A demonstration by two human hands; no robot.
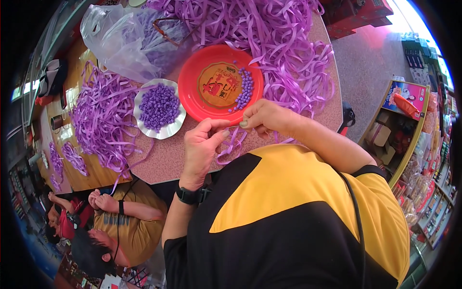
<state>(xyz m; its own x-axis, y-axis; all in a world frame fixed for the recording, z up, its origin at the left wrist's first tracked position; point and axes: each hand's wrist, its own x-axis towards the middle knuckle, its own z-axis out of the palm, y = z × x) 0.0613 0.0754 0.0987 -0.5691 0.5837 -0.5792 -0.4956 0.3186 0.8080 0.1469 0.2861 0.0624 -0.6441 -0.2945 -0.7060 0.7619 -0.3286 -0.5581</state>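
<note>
Both hands work a purple ribbon strip (pixel 230 144) at the near edge of the tabletop (pixel 163 161). The left hand (pixel 202 147) has its thumb and forefinger pressed together on the strip, and the right hand (pixel 267 118) pinches the same strip just beside it, fingertips nearly touching. The strip trails in loops below and between the two hands.

To do this folding well, I judge the pinch should stay close to the working end, with the ribbon kept flat and untwisted, the loose tail free of the wrist, and each fold drawn snug before the grip shifts. The finished piece is small, so light pressure probably matters more than force.

Just beyond the right hand lies one red round plate (pixel 195 96), carrying a loose cluster of small purple folded pieces (pixel 244 89) on its right side; they are too many and too small to count surely, perhaps two or three dozen. Beyond the left hand sits one white scalloped dish (pixel 168 129), heaped with the same pieces, uncountable. One clear plastic bag (pixel 103 33) holding more lies farther off to the left. Ribbon heaps number at least two: a large heap (pixel 279 43) beyond the plate and a smaller heap (pixel 98 118) left of the dish. One black wristband (pixel 188 195) is on the left wrist.
</note>
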